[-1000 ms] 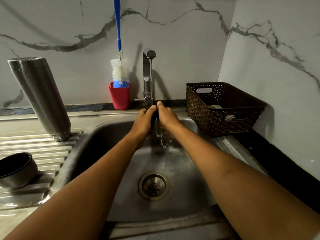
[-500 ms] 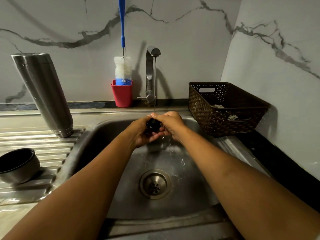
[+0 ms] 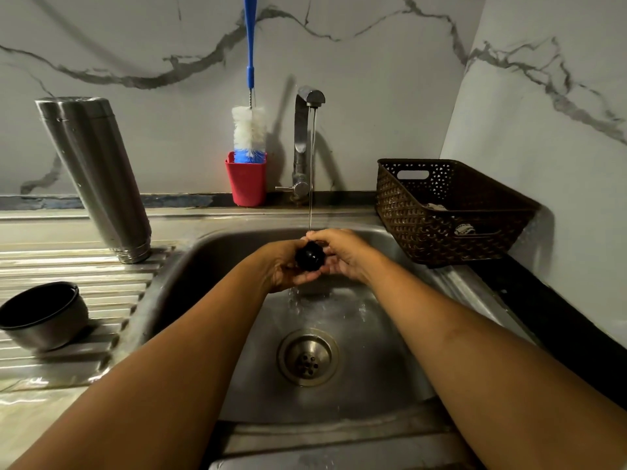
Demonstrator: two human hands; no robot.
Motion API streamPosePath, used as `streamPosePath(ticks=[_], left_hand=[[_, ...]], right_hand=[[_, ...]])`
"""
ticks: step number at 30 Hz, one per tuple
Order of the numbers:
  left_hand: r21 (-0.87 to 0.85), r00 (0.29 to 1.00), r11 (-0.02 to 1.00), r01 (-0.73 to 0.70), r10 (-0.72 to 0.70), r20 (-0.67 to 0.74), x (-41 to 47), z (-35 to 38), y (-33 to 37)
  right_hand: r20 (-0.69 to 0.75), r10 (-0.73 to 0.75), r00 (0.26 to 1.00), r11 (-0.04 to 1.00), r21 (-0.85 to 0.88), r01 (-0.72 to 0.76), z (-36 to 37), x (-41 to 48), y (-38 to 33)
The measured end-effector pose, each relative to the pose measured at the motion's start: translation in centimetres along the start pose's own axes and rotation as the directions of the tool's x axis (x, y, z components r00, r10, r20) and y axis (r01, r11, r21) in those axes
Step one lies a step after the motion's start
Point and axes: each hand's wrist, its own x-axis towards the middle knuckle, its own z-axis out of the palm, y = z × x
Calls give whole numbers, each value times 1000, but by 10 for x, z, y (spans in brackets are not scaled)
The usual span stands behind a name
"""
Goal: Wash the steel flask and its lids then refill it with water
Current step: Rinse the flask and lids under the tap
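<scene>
Under the tap's [image 3: 301, 130] thin stream, left hand [image 3: 281, 268] and right hand [image 3: 344, 256] curl around a glossy, rounded black lid [image 3: 309, 255]; the brushed steel flask [image 3: 95, 178] stands inverted on the ribbed drainboard [image 3: 61, 266].

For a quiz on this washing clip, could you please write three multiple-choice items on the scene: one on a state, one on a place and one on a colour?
1. The tap is:
A. shut off
B. running
C. wrapped in a cloth

2. The steel flask stands:
A. mouth down on the drainboard
B. on a wall shelf
C. inside a drawer

3. The cup holding the bottle brush is:
A. green
B. red
C. yellow

Answers:
1 B: a thin stream falls from the spout to where the left hand and right hand hold the black lid.
2 A: its threaded neck rests on the ribbed steel.
3 B: its wall is plainly red.
</scene>
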Motion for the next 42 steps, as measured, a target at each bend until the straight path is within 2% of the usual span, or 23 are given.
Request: streamPosePath(ticks=[3, 5, 10, 13, 15, 17, 20, 24, 26, 28, 29, 30, 32, 34, 35, 39, 42], left_hand=[[-19, 997, 999, -33, 32, -70, 4, -4, -3], [15, 995, 999, -40, 42, -89, 5, -4, -6], [183, 997, 983, -10, 23, -67, -3, 8, -6], [283, 986, 952, -115, 144, -83, -7, 20, -6], [334, 966, 920, -207, 246, -79, -6, 24, -7], [368, 958, 900, -235, 279, -71, -6, 24, -8], [319, 952, 916, -243, 287, -101, -6, 21, -7], [47, 960, 970, -238, 242, -138, 2, 11, -1], [29, 967, 980, -198, 200, -159, 5, 7, -1], [108, 958, 968, -227, 242, -153, 6, 10, 0], [209, 943, 942, -263, 297, -148, 6, 13, 0], [343, 916, 888, -305, 372, -148, 2, 16, 0], [580, 850, 730, -360, 513, -119, 2, 18, -2], [640, 847, 677, -364, 527, -76, 6, 16, -4], [623, 859, 696, -356, 507, -76, 9, 15, -3], [410, 919, 874, -259, 353, -172, -3, 16, 2], [307, 954, 932, -194, 253, -163, -20, 17, 3]], right_hand=[[131, -28, 991, 995, 100, 15, -2, -8, -3], [142, -75, 987, 997, -8, 77, -1, -6, -3], [81, -132, 988, 946, -288, 150, 11, -6, -3], [-41, -224, 974, 854, -489, 176, 13, 2, -1], [-114, -214, 970, 858, -497, 131, 13, 4, -2], [-147, -166, 975, 865, -496, 73, 12, 4, -2], [-91, -211, 973, 836, -534, 131, 14, 3, -4], [71, -327, 942, 752, -585, 305, 26, -2, -7], [92, -342, 935, 741, -586, 328, 28, -2, -5], [24, -326, 945, 784, -552, 284, 28, 0, -6], [-29, -291, 956, 822, -519, 234, 26, 1, -6], [-78, -238, 968, 860, -481, 172, 24, 1, -7], [-146, -42, 988, 924, -381, -17, 18, -4, -11], [-125, 81, 989, 942, -314, -117, 14, -8, -14], [-107, 59, 993, 946, -311, -89, 14, -6, -15], [-13, -281, 960, 873, -418, 250, 19, 1, -11], [111, -309, 945, 834, -445, 325, 19, -1, -7]])
